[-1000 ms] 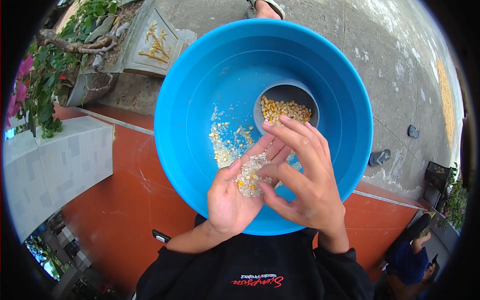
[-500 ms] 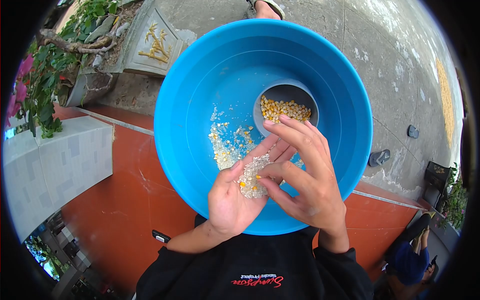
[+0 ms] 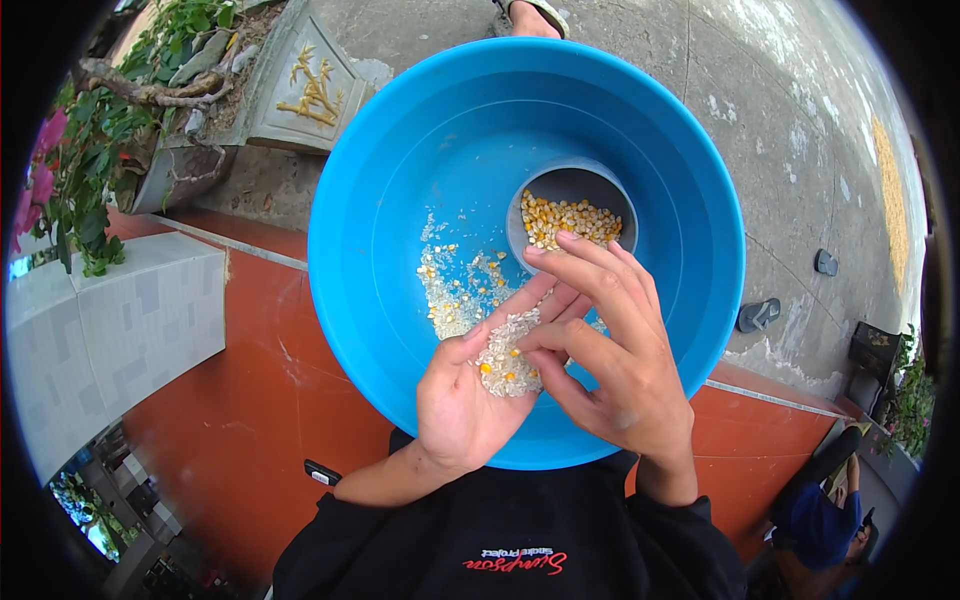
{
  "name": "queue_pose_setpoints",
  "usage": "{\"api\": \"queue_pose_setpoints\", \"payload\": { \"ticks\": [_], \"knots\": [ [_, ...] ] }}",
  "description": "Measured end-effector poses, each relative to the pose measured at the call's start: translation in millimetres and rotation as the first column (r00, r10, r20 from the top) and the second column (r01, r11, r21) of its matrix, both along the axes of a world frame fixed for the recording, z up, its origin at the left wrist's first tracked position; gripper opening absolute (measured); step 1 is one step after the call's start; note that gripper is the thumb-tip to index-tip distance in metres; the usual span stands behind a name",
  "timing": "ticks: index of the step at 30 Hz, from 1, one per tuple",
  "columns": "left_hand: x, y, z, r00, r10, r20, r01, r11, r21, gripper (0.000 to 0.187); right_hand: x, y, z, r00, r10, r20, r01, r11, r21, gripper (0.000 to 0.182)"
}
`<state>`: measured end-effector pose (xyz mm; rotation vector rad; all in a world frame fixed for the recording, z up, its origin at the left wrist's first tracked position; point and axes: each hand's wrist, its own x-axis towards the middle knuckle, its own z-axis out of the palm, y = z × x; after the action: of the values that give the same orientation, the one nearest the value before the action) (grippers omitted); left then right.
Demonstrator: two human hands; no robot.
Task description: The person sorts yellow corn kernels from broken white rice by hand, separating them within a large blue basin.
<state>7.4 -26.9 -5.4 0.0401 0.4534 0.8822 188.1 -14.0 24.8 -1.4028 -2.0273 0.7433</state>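
Note:
Palm up, my left hand (image 3: 455, 415) cradles a heap of rice grains (image 3: 500, 350) with a few yellow corn kernels (image 3: 486, 368) among them. Over that heap, my right hand (image 3: 620, 365) has its thumb and index finger pinched together near a kernel at the heap's middle; whether a kernel is between them I cannot make out. Its other fingers stretch out toward a small round container (image 3: 516, 240) part-filled with corn kernels (image 3: 570, 218). Both hands are over a large blue tub (image 3: 400, 150). Loose rice mixed with kernels (image 3: 450, 300) lies on its bottom.
Red tiles (image 3: 260, 400) and grey concrete (image 3: 780, 180) surround the tub. A sandal (image 3: 759, 316) lies at right, a dark phone-like object (image 3: 321, 472) at lower left. A person (image 3: 820, 520) is at lower right; someone's foot (image 3: 533, 20) shows beyond the tub. Plants stand upper left.
My right thumb and index finger have drawn slightly back to the right over the rice. My left hand keeps its place.

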Motion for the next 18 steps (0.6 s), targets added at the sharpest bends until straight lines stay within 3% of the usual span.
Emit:
{"api": "queue_pose_setpoints", "payload": {
  "ticks": [14, 18],
  "knots": [
    [-0.1, 2.0, 1.5, 1.000, -0.018, 0.005, 0.018, 1.000, 0.013, 0.082, 3.5, 1.4, -3.0, 1.000, 0.016, -0.019, -0.015, 0.999, 0.029, 0.020],
    [0.6, 1.7, 1.4, 1.000, 0.000, 0.009, 0.000, 1.000, -0.013, 0.082, 2.8, 2.2, 1.9, 0.994, -0.088, -0.069, 0.093, 0.993, 0.072, 0.020]
  ]
}}
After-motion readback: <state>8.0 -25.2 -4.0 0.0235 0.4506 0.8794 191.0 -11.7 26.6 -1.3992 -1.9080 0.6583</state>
